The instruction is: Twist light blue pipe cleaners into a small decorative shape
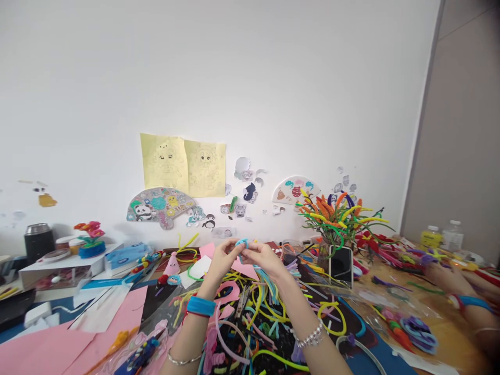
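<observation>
In the middle of the head view my left hand (223, 257) and my right hand (264, 257) meet above the cluttered table. Between their pinched fingertips is a light blue pipe cleaner (242, 242), bent into a small shape; its lower part is partly hidden by the fingers. Both hands are closed on it. Below them lies a tangle of pipe cleaners (267, 307) in yellow, pink, green and pale blue. Among these rests a pair of scissors (242, 301).
A vase of orange and yellow pipe-cleaner flowers (336, 213) stands behind a phone (341, 264). Another person's hands (449, 281) work at the right. Pink paper sheets (117, 317) and a white shelf (70, 265) with a black thermos (39, 242) are at left.
</observation>
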`<state>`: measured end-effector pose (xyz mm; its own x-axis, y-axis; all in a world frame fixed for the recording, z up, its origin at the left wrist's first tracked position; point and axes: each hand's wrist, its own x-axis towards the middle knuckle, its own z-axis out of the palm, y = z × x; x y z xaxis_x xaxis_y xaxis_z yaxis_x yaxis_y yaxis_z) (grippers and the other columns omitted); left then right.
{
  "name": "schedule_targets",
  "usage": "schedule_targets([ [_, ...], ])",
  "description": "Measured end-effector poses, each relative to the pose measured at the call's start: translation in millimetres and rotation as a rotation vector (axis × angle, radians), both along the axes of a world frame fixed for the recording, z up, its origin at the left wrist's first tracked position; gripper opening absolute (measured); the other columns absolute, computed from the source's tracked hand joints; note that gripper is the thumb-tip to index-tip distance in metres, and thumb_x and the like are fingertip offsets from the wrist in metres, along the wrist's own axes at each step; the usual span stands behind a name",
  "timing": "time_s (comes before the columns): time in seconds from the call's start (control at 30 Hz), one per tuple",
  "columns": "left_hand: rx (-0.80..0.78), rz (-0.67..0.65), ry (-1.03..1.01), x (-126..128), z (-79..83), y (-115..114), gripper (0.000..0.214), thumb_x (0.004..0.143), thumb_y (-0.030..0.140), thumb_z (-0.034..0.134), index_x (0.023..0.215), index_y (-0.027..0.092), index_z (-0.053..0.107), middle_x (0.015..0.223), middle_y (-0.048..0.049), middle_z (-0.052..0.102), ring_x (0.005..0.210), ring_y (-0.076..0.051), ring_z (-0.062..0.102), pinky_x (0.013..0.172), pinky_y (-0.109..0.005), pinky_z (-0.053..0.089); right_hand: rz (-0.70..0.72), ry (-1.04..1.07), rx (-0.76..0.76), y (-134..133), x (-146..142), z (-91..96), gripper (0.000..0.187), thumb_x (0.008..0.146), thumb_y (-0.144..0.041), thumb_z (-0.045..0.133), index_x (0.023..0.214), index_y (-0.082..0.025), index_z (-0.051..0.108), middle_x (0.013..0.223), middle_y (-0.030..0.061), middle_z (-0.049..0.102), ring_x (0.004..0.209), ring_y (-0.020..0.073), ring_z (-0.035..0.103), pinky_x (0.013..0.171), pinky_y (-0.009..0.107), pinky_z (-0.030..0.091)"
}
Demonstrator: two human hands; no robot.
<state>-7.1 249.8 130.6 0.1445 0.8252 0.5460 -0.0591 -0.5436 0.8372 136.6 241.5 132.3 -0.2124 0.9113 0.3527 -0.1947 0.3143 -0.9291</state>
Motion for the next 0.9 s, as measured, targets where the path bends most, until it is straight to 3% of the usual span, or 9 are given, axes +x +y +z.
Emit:
schedule_targets([
  [0.17, -0.05, -0.045, -0.007, -9.0, 0.3, 0.3, 0.028, 0.07, 0.034, 0.072, 0.089, 0.013, 0.069, 0.076, -0.0038, 0.067, 0.062, -0.013, 0.055, 0.059, -0.025, 0.043, -0.055, 0.008, 0.007, 3.9, 2.1, -0.4, 0.043, 0.058, -0.052, 0.076, 0.08, -0.016, 0.074, 0.069, 0.0041, 0.071, 0.059, 0.0158, 0.065, 0.067, 0.033, 0.055],
  [0.33, -0.038, -0.072, -0.032, -0.7, -5.5, 3.4, 0.031, 0.067, 0.033, 0.074, 0.091, 0.014, 0.066, 0.078, -0.0027, 0.066, 0.065, -0.014, 0.056, 0.058, -0.024, 0.043, -0.068, -0.073, 0.073, 3.4, -0.9, -2.6, 0.04, 0.069, -0.052, 0.067, 0.087, -0.017, 0.074, 0.068, 0.0037, 0.071, 0.058, 0.0181, 0.066, 0.069, 0.036, 0.056],
  [0.53, -0.029, 0.01, -0.09, 3.9, -10.3, 9.9, 0.026, 0.075, 0.039, 0.066, 0.079, 0.013, 0.066, 0.059, 0.002, 0.056, 0.053, -0.01, 0.047, 0.052, -0.022, 0.036, -0.119, -0.264, 0.239, 3.9, -0.5, -3.6, 0.027, 0.081, -0.038, 0.055, 0.096, -0.023, 0.072, 0.079, 0.0029, 0.072, 0.073, 0.021, 0.067, 0.07, 0.034, 0.055],
  [0.73, -0.059, -0.001, -0.14, 1.8, -15.6, 14.4, 0.027, 0.072, 0.037, 0.069, 0.086, 0.014, 0.068, 0.059, 0.0021, 0.056, 0.053, -0.01, 0.047, 0.053, -0.022, 0.036, -0.292, -0.43, 0.352, 0.4, -2.0, -5.1, 0.028, 0.085, -0.024, 0.049, 0.109, -0.023, 0.062, 0.08, 0.002, 0.072, 0.069, 0.018, 0.065, 0.067, 0.03, 0.048],
  [0.9, -0.088, -0.038, -0.204, 5.7, -17.2, 16.7, 0.027, 0.072, 0.041, 0.068, 0.073, 0.014, 0.065, 0.053, 0.0039, 0.049, 0.049, -0.009, 0.043, 0.05, -0.022, 0.033, -0.41, -0.53, 0.377, -4.5, -6.5, -4.3, 0.009, 0.083, -0.027, 0.055, 0.087, -0.02, 0.059, 0.065, -0.0013, 0.069, 0.063, 0.0163, 0.062, 0.06, 0.024, 0.041],
])
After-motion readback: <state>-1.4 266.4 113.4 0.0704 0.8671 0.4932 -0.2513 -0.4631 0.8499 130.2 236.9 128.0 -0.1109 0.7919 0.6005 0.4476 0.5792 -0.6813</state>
